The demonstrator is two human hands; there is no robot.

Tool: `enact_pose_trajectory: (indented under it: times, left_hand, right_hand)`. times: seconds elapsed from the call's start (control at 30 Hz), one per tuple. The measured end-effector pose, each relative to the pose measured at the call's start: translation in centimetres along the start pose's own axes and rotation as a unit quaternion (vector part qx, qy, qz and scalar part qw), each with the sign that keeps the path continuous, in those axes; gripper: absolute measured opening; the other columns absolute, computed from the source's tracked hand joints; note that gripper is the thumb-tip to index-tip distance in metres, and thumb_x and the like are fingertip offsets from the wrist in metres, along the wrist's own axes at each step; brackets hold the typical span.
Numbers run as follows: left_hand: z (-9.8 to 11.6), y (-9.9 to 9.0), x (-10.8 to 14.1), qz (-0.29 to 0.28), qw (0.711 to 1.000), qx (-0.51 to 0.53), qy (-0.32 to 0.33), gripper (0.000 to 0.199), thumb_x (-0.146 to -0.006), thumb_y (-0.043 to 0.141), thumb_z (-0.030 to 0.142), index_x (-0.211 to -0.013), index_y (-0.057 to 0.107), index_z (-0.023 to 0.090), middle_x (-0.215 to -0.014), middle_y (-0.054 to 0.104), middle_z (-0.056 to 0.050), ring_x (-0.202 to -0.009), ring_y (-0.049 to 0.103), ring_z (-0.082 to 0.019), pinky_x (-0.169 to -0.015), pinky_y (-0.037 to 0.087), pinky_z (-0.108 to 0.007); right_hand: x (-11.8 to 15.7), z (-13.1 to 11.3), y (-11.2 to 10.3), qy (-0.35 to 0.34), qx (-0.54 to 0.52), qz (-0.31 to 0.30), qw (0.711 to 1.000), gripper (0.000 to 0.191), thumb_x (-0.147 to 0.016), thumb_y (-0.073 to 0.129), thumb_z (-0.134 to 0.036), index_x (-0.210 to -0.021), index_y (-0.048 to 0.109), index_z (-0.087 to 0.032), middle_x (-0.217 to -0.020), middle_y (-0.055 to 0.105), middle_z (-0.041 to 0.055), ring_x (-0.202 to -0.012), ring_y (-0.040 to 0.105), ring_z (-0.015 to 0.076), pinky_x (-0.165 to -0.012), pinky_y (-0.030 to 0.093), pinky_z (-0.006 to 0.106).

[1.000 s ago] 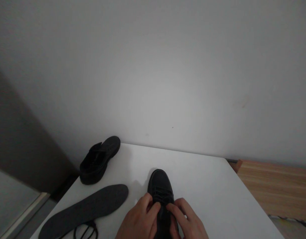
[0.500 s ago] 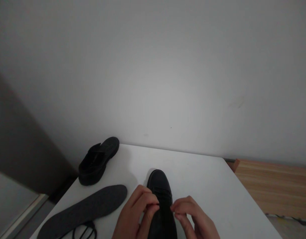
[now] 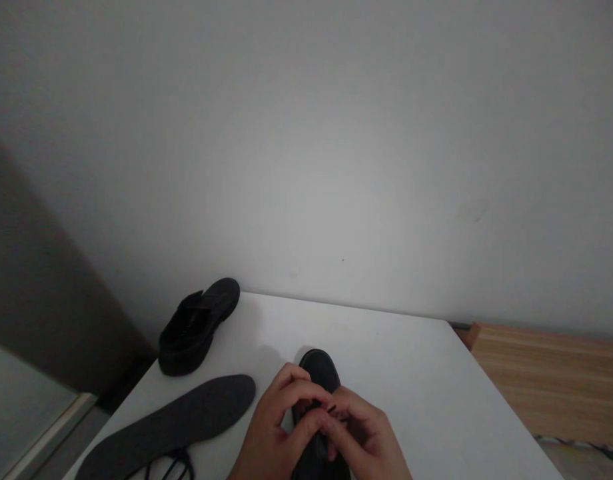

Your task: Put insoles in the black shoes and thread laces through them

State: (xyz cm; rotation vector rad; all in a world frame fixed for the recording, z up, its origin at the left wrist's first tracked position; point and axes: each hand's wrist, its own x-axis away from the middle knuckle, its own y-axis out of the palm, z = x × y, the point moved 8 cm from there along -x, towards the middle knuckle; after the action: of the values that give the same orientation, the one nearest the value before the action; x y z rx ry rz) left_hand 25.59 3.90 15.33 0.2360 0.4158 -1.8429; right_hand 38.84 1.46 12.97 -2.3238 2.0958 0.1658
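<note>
- Lower left of the frame: a dark insole [image 3: 172, 424] lies flat on the white table [image 3: 426, 400], a loose black lace [image 3: 167, 465] just below it.
- Left of centre: a second black shoe [image 3: 196, 325] on its side (well apart from the hands).
- Bottom centre: left hand [image 3: 276, 430] and right hand [image 3: 359, 440] meet over the black shoe [image 3: 319, 370], fingertips pinched narrow on its lace — the lacing step, seemingly; feeding an end through calls for fine grip.

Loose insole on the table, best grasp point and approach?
Pinch the dark insole across its narrower middle, coming from above. It lies flat on the white table, toe end pointing toward the shoe under the hands, so only its thin edges offer purchase. Its near end lies by the black lace; probably avoid that.
</note>
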Motion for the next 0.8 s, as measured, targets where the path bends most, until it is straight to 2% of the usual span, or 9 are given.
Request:
enact_pose_trajectory:
  times: [0.07, 0.1, 0.2, 0.27, 0.33, 0.47, 0.6, 0.7, 0.8]
  left_hand:
    - [-1.4, 0.5, 0.2, -0.040, 0.998, 0.012, -0.040, 0.024, -0.084, 0.067, 0.016, -0.106, 0.070, 0.026, -0.088, 0.067, 0.000, -0.082, 0.064, -0.016, -0.075, 0.050, -0.025]
    - [-1.8, 0.8, 0.3, -0.062, 0.997, 0.005, -0.045, 0.023, -0.084, 0.068, 0.015, -0.104, 0.070, 0.024, -0.087, 0.069, -0.001, -0.082, 0.065, -0.017, -0.076, 0.050, -0.025]
    - [-1.9, 1.3, 0.7, -0.101, 0.994, -0.041, -0.005, 0.010, -0.085, 0.065, 0.014, -0.084, 0.071, 0.022, -0.085, 0.073, -0.003, -0.086, 0.066, -0.019, -0.080, 0.048, -0.026]
    - [-1.9, 1.0, 0.8, -0.079, 0.996, -0.050, 0.007, 0.014, -0.087, 0.062, 0.015, -0.079, 0.071, 0.021, -0.083, 0.074, -0.003, -0.083, 0.066, -0.018, -0.078, 0.048, -0.026]
    - [-2.3, 0.7, 0.9, -0.042, 0.998, -0.048, -0.023, 0.013, -0.087, 0.062, 0.017, -0.078, 0.070, 0.021, -0.081, 0.073, -0.002, -0.077, 0.066, -0.017, -0.073, 0.049, -0.024]
    - [-3.1, 1.0, 1.2, -0.011, 0.994, -0.028, -0.108, 0.016, -0.088, 0.061, 0.022, -0.075, 0.069, 0.020, -0.076, 0.073, -0.001, -0.073, 0.067, -0.017, -0.071, 0.050, -0.023]
    - [-3.4, 1.2, 0.9, 0.014, 0.989, 0.009, -0.146, 0.019, -0.087, 0.060, 0.025, -0.072, 0.069, 0.019, -0.073, 0.074, -0.002, -0.072, 0.067, -0.017, -0.069, 0.050, -0.023]
    - [-3.5, 1.2, 0.2, 0.006, 0.986, 0.020, -0.166, 0.015, -0.083, 0.061, 0.024, -0.073, 0.070, 0.018, -0.073, 0.076, -0.002, -0.071, 0.068, -0.018, -0.069, 0.050, -0.024]
    - [-3.2, 1.9, -0.5, -0.042, 0.979, 0.067, -0.189, 0.010, -0.079, 0.066, 0.024, -0.085, 0.072, 0.018, -0.072, 0.077, -0.001, -0.071, 0.071, -0.019, -0.069, 0.051, -0.025]
  right_hand:
    - [-0.1, 0.4, -0.5, 0.005, -0.023, 0.018, 1.000, 0.026, -0.087, 0.072, -0.045, -0.082, 0.074, -0.020, -0.078, 0.063, 0.0012, -0.055, 0.056, 0.0089, -0.052, 0.046, 0.021]
    - [-0.1, 0.6, -0.7, 0.005, -0.031, 0.025, 0.999, 0.025, -0.087, 0.072, -0.044, -0.083, 0.075, -0.020, -0.077, 0.064, 0.0014, -0.054, 0.057, 0.0088, -0.053, 0.046, 0.021]
    - [-0.2, 0.7, -1.5, -0.012, -0.073, 0.037, 0.997, 0.019, -0.086, 0.075, -0.041, -0.093, 0.076, -0.022, -0.079, 0.069, 0.0018, -0.058, 0.063, 0.0100, -0.058, 0.050, 0.021]
    - [-0.2, 0.6, -1.7, -0.016, -0.107, 0.034, 0.994, 0.024, -0.085, 0.078, -0.039, -0.103, 0.075, -0.024, -0.084, 0.072, 0.0030, -0.065, 0.068, 0.0130, -0.065, 0.054, 0.025]
    - [-0.1, 0.6, -1.7, -0.011, -0.141, 0.040, 0.989, 0.028, -0.083, 0.079, -0.038, -0.106, 0.074, -0.023, -0.086, 0.073, 0.0046, -0.069, 0.071, 0.0158, -0.068, 0.056, 0.029]
    - [0.1, 1.0, -1.3, -0.023, -0.205, 0.085, 0.975, 0.024, -0.081, 0.081, -0.037, -0.097, 0.073, -0.022, -0.079, 0.073, 0.0026, -0.067, 0.069, 0.0150, -0.068, 0.055, 0.028]
    - [0.1, 1.6, -0.7, -0.035, -0.239, 0.113, 0.964, 0.024, -0.079, 0.084, -0.038, -0.091, 0.070, -0.023, -0.076, 0.073, 0.0007, -0.069, 0.067, 0.0142, -0.069, 0.054, 0.027]
    - [0.1, 1.6, -0.9, -0.043, -0.224, 0.117, 0.967, 0.025, -0.077, 0.084, -0.040, -0.088, 0.070, -0.022, -0.072, 0.072, 0.0008, -0.068, 0.066, 0.0150, -0.069, 0.053, 0.027]
    - [-0.2, 0.7, -1.2, -0.054, -0.145, 0.093, 0.984, 0.019, -0.082, 0.080, -0.039, -0.087, 0.072, -0.022, -0.075, 0.073, 0.0023, -0.065, 0.065, 0.0148, -0.065, 0.052, 0.027]
